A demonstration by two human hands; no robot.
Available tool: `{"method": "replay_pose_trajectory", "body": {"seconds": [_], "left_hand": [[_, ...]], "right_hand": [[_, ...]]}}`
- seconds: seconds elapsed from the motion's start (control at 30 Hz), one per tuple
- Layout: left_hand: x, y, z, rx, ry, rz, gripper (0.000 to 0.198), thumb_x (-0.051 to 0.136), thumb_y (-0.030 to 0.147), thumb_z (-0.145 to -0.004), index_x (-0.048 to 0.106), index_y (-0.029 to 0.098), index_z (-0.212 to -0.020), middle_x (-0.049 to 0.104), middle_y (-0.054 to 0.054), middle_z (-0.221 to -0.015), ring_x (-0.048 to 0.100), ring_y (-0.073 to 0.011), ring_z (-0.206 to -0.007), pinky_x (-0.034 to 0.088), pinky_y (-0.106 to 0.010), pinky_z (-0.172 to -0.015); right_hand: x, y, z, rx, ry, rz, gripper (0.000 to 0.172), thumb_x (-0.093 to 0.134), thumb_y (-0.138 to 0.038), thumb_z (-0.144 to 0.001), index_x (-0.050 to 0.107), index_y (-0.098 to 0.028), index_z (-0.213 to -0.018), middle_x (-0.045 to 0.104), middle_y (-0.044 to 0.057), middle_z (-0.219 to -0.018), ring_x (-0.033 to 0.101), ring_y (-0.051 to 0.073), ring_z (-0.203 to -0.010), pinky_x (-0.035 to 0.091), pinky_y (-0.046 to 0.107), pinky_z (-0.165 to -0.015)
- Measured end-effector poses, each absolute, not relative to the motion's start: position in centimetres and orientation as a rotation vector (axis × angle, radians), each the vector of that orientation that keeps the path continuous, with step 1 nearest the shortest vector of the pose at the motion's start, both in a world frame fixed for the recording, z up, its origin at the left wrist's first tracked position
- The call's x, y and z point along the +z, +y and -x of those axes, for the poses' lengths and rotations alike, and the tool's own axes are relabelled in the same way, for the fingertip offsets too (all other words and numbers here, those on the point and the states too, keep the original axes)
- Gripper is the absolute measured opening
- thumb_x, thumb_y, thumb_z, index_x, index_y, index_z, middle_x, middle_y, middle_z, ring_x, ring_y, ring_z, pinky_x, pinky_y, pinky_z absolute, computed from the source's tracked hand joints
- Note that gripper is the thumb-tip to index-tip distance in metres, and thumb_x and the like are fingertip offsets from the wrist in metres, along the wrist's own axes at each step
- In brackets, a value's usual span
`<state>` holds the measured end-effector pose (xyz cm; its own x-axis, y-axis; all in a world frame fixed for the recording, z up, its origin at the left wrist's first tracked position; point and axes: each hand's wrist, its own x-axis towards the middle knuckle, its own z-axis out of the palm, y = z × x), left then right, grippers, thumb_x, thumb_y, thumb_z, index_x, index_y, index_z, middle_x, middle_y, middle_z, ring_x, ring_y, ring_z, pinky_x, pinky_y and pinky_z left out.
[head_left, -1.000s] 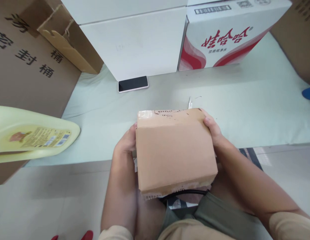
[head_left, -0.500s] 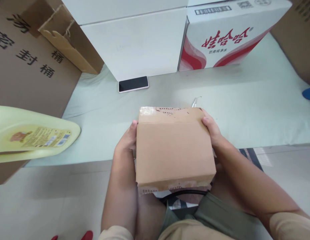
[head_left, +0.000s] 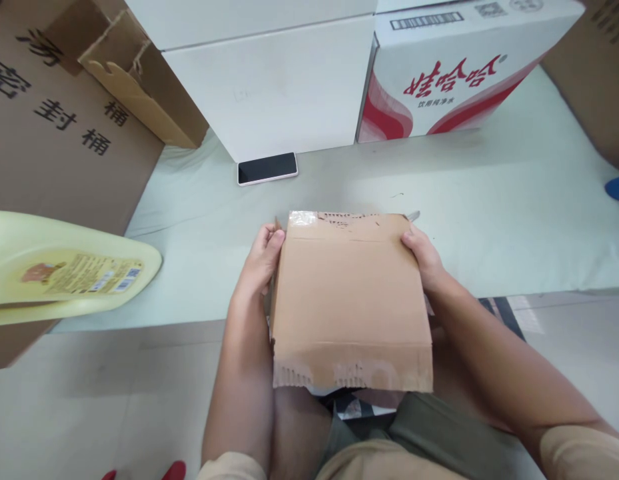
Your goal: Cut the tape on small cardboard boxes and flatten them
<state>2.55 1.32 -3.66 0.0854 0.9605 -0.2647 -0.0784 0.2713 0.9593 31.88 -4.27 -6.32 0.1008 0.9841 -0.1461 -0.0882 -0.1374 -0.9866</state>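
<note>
A plain brown cardboard box [head_left: 352,293] is held between my two hands at the front edge of the cloth-covered surface. My left hand [head_left: 263,259] grips its left side near the far corner, thumb up on the edge. On the right side my right hand [head_left: 423,253] is closed on the far corner, thumb over the top. Clear tape sits at the far left of the box, and its near flap [head_left: 353,368] has a torn, ragged edge with stuck tape. A bit of clear tape sticks out past the far right corner. The box's underside is hidden.
A phone [head_left: 268,169] lies beyond the box, before a white carton [head_left: 274,93] and a red-and-white water carton [head_left: 454,80]. To the left are a pale yellow jug [head_left: 64,267] and a large brown carton [head_left: 74,167]. A blue object [head_left: 618,189] shows at the right edge.
The box has flattened and skewed slightly, its near flap now spread toward me. My left hand has moved a little up and right, with its fingers more in view.
</note>
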Motion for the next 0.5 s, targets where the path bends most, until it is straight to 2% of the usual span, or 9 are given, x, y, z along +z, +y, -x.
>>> {"method": "replay_pose_trajectory", "body": {"seconds": [0.13,0.33,0.5], "left_hand": [[-3.4,1.6,-2.7,1.024,1.285,-1.032,0.07,0.082,0.082,-0.062,0.056,0.023,-0.088,0.057,0.0,-0.08,0.056,-0.0153,-0.069,0.042,-0.028,-0.059],[-2.6,0.7,-2.9,0.974,1.298,-1.042,0.06,0.073,0.079,-0.077,0.061,0.024,-0.098,0.06,-0.002,-0.086,0.06,-0.0176,-0.075,0.047,-0.029,-0.064],[-1.8,0.1,-3.3,0.891,1.254,-0.93,0.054,0.063,0.075,-0.087,0.065,0.026,-0.111,0.068,-0.004,-0.093,0.066,-0.0222,-0.08,0.053,-0.035,-0.072]], "right_hand": [[-6.5,-4.1,-32.0,1.225,-1.06,1.339,0.052,0.067,-0.068,-0.08,0.065,-0.023,-0.107,0.075,0.008,-0.106,0.07,0.03,-0.093,0.06,0.045,-0.079],[-5.7,-4.2,-31.7,1.216,-1.082,1.349,0.051,0.067,-0.068,-0.08,0.065,-0.023,-0.104,0.074,0.007,-0.096,0.07,0.029,-0.088,0.06,0.044,-0.077],[-5.3,-4.1,-31.3,1.244,-1.082,1.347,0.053,0.067,-0.073,-0.079,0.066,-0.025,-0.101,0.071,0.006,-0.09,0.07,0.03,-0.091,0.061,0.046,-0.08]]}}
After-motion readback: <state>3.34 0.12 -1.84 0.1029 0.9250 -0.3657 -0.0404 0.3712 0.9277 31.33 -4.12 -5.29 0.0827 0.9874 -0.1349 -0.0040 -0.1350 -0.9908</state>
